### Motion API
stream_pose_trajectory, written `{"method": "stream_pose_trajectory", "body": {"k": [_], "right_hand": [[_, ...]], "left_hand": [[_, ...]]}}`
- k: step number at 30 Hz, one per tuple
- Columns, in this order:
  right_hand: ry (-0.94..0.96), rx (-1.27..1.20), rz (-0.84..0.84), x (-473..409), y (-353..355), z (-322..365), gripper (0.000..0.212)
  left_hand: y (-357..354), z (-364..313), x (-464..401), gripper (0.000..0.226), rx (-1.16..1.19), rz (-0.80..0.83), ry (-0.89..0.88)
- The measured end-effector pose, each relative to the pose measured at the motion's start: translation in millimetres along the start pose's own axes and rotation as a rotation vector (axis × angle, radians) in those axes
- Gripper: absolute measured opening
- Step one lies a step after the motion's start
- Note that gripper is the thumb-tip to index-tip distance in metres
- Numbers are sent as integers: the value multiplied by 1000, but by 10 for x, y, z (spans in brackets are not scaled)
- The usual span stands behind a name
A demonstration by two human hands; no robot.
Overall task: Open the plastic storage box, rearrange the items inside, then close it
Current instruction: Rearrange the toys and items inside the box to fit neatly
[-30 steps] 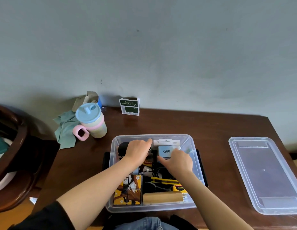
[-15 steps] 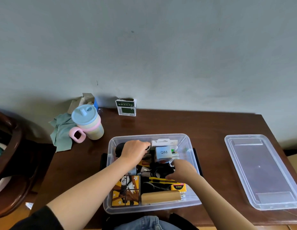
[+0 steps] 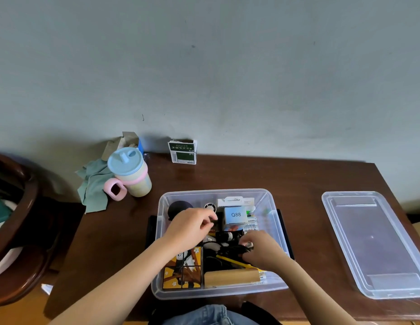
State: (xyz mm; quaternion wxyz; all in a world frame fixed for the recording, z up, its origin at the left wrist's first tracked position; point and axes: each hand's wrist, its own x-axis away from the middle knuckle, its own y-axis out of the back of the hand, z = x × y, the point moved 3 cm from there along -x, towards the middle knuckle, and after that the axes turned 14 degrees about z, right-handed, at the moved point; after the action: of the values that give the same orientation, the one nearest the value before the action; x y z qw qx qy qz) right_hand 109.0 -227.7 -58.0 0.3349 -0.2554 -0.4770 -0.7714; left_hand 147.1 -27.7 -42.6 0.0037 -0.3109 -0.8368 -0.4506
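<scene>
Box (image 3: 273,221) at table (image 3: 251,177) front edge; lid (image 3: 373,242) off, at right edge. Left hand (image 3: 191,227) fingers curled, pinching small dark item. Right hand (image 3: 263,250) fingers curled around black cable (image 3: 230,250).

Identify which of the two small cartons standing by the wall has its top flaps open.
The brown carton behind the sippy cup, at the table's back left: its flaps stand up. The green and white carton further right is closed.

A plain grey-green wall (image 3: 227,78) fills the upper half of the frame, evenly lit. Below it a dark brown wooden table (image 3: 274,179) spans the lower half. A curved dark wooden chair (image 3: 23,207) sits at lower left
</scene>
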Motion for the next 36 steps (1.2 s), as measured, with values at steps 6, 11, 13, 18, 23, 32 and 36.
{"method": "stream_pose_trajectory", "body": {"k": [6, 11, 13, 18, 23, 32, 36], "right_hand": [[220, -272, 152, 225, -97, 53, 9], [311, -464, 133, 315, -41, 65, 10], [296, -594, 91, 312, -12, 52, 13], [128, -688, 16, 182, 55, -98, 29], [-76, -119, -83, -97, 3, -112, 39], [-120, 241, -85, -315, -127, 68, 55], [-221, 369, -149, -207, -35, 58, 46]], "left_hand": [[-273, -176, 138, 43, 279, 528, -83], [-262, -266, 184, 31, 483, 536, -73], [-241, -275, 200, 25, 474, 519, -88], [-200, -281, 229, 12, 520, 330, -63], [-18, -110, 272, 23, 751, 23, 97], [8, 117, 450, 22, 800, -143, 117], [-35, 191, 481, 16, 771, -202, 124]]}}
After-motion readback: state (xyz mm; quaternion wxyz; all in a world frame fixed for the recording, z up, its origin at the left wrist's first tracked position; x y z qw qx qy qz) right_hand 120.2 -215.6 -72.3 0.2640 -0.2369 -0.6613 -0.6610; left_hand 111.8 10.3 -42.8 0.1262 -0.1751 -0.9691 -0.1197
